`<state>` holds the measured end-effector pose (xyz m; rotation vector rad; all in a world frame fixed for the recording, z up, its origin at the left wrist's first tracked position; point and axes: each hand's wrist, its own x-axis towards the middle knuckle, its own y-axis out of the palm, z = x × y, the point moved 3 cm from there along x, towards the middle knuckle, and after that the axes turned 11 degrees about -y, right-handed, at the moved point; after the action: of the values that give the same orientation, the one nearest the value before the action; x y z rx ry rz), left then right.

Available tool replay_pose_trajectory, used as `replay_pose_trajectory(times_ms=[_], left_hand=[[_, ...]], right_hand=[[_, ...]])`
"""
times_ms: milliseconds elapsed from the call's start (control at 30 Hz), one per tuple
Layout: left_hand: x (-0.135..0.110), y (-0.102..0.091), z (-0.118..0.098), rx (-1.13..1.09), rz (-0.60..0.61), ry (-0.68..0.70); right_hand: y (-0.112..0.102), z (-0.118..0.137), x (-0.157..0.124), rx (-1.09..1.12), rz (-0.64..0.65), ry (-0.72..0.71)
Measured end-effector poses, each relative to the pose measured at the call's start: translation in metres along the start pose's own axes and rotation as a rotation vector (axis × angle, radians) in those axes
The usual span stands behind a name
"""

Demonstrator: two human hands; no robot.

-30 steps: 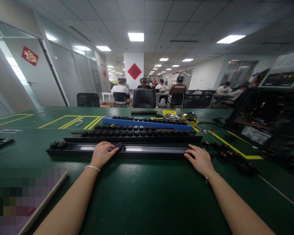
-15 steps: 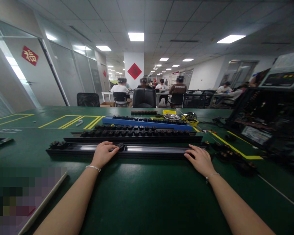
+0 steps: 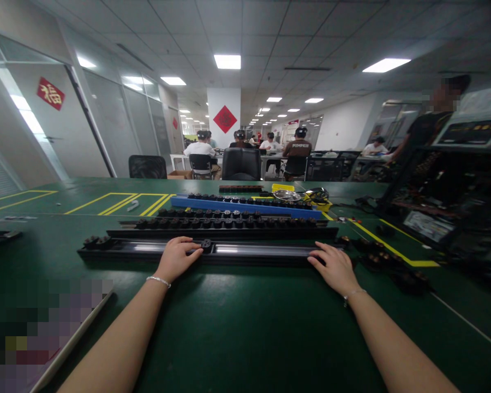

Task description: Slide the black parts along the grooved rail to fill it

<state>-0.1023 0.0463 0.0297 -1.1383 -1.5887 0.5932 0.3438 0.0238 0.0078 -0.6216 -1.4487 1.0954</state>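
Observation:
A long black rail (image 3: 262, 251) with a shiny channel lies across the green table in front of me. My left hand (image 3: 179, 257) is closed at a small round black part (image 3: 206, 245) in the channel, its fingertips against the part's left side. At the rail's right end, my right hand (image 3: 334, 265) grips it, thumb at the front edge and fingers over the top. Two or so similar black parts (image 3: 96, 242) sit in the rail's left end. Behind it is another black rail (image 3: 225, 233), with a row of round black parts (image 3: 229, 222) along it.
Farther back are a blue rail (image 3: 245, 206), a metal dish (image 3: 287, 195) and a yellow tray (image 3: 282, 187). Loose black parts (image 3: 384, 256) lie to the right, near an open equipment frame (image 3: 429, 191). A pale-edged board (image 3: 77, 327) is at lower left. People sit beyond the table.
My left hand and the round black part have slid slightly to the right along the rail. My right hand has stayed put. A standing person has appeared at the far right.

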Motion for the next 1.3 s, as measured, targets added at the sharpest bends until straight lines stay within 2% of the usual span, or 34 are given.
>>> replay_pose_trajectory(times_ms=[967,1300], left_hand=[[-0.002,0.008,-0.013,-0.027,0.098,0.104],[-0.002,0.005,-0.016,-0.042,0.123,0.090]], right_hand=[[0.002,-0.002,0.000,-0.017,-0.003,-0.023],[0.002,-0.001,-0.001,-0.026,-0.007,-0.031]])
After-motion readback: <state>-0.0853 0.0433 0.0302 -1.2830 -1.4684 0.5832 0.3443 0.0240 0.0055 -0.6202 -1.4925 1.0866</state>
